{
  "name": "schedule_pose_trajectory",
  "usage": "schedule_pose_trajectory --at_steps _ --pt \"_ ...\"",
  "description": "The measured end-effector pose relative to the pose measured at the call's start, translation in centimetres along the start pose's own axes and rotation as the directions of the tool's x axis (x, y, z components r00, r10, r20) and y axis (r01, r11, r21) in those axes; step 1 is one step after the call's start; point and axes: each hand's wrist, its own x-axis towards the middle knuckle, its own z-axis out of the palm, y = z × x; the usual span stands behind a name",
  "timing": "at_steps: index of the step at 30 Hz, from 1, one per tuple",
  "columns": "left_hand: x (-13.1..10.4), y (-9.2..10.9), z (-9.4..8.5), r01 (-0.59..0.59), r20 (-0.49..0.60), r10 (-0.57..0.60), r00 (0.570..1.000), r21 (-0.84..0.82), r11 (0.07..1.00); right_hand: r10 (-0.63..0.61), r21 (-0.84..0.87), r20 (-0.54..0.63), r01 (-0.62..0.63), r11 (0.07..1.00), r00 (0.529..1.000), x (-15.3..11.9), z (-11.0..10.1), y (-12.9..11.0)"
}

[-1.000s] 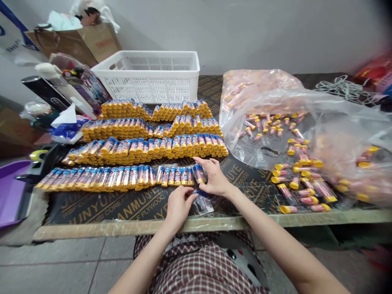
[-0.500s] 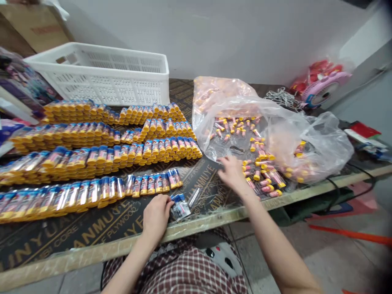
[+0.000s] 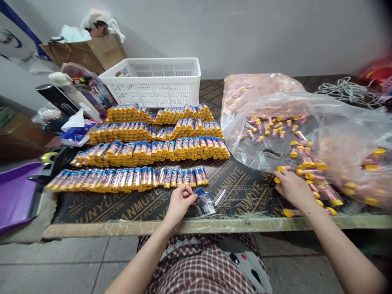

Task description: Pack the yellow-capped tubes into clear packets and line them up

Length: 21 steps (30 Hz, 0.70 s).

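Observation:
My left hand (image 3: 180, 203) is closed in a pinch at the near side of the table. Its fingertips meet the edge of a small pile of printed clear plastic sleeves (image 3: 206, 203); what lies between them is hidden. A clear empty-looking tube (image 3: 219, 197) rests right of that pile. My right hand (image 3: 292, 188) reaches into loose pink tubes with yellow caps (image 3: 330, 192), its fingers closed around one whose yellow cap shows at the fingertips. Behind my left hand stand stacked rows of tubes with blue tops and yellow ends (image 3: 122, 178).
A white plastic basket (image 3: 159, 92) stands at the back. Clear plastic bags (image 3: 241, 151) with more pink tubes cover the right side. A coiled grey cable (image 3: 346, 90) lies behind them. Bottles (image 3: 65, 83) and a purple dustpan (image 3: 18, 196) are at the left.
The view has swung left. My right hand has moved right from bare tabletop to the loose tubes and closed there. My left hand stays by the sleeves, now more tightly pinched.

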Motion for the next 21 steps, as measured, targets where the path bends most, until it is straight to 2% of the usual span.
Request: schedule_pose_trajectory --at_steps 3,5,6,8,10,12,14,15,17,19,21 --pt "0.1 0.7 0.0 0.130 0.007 -0.132 0.991 -0.225 0.966 0.020 0.132 -0.167 0.002 0.991 0.986 -0.4 -0.9 -1.3" --pt "0.2 1.0 0.2 0.166 0.017 -0.169 0.986 -0.291 0.942 0.062 0.302 -0.263 0.021 0.953 0.963 -1.2 -1.9 -3.9" --pt "0.2 1.1 0.3 0.175 0.018 -0.178 0.984 -0.318 0.932 0.090 0.464 -0.298 0.062 0.884 0.950 -1.7 -2.5 -5.6" --pt "0.3 1.1 0.5 0.173 0.008 -0.183 0.983 -0.357 0.918 0.153 0.752 -0.284 0.121 0.648 0.947 -2.8 -3.4 -9.2" --pt "0.4 0.8 0.6 0.150 -0.005 -0.161 0.987 -0.332 0.931 0.187 0.862 -0.251 0.131 0.490 0.950 -3.6 -4.0 -12.4" --pt "0.4 0.3 0.6 0.087 0.006 -0.087 0.996 -0.165 0.983 0.189 0.884 -0.244 0.138 0.447 0.951 -4.1 -4.2 -14.5" --pt "0.3 -0.3 0.5 -0.066 0.033 0.061 0.998 0.157 0.985 0.167 0.876 -0.249 0.148 0.459 0.954 -4.3 -4.2 -15.6" --pt "0.2 -0.5 0.4 -0.162 0.057 0.151 0.987 0.339 0.927 0.156 0.871 -0.250 0.151 0.467 0.956 -4.4 -4.1 -15.9" --pt "0.0 -1.0 0.4 -0.310 0.126 0.301 0.945 0.627 0.714 0.147 0.868 -0.248 0.152 0.473 0.958 -4.4 -4.0 -16.0" --pt "-0.2 -1.2 0.5 -0.366 0.189 0.363 0.913 0.773 0.518 0.152 0.869 -0.247 0.149 0.472 0.957 -4.5 -4.0 -16.0" --pt "-0.3 -1.3 0.6 -0.374 0.214 0.385 0.898 0.834 0.407 0.163 0.870 -0.247 0.145 0.472 0.955 -4.7 -3.9 -16.0"
